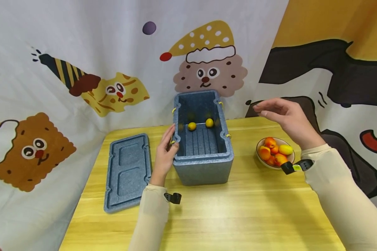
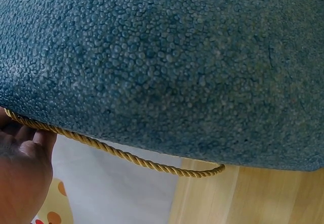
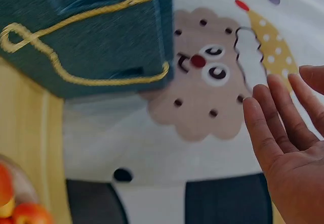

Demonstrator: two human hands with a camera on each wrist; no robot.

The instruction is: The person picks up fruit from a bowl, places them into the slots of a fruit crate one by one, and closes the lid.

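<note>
The left hand (image 1: 165, 156) holds a box (image 1: 204, 173) containing two fruits (image 1: 192, 126); the right hand (image 1: 293, 118) is raised; a bowl (image 1: 283, 141) stands near the right edge of the tabletop (image 1: 254, 212).

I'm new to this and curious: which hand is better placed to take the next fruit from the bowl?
Probably the right hand: it holds nothing and hovers nearer the bowl, while the left hand touches the box on its opposite side.

- I have a yellow, wood-grained surface (image 1: 238, 216) in view.
- On its left, a lid (image 1: 130, 164) lies flat.
- On its right sits a round bowl (image 1: 282, 141).
- Between them I see the box (image 1: 204, 173) standing open.
</note>
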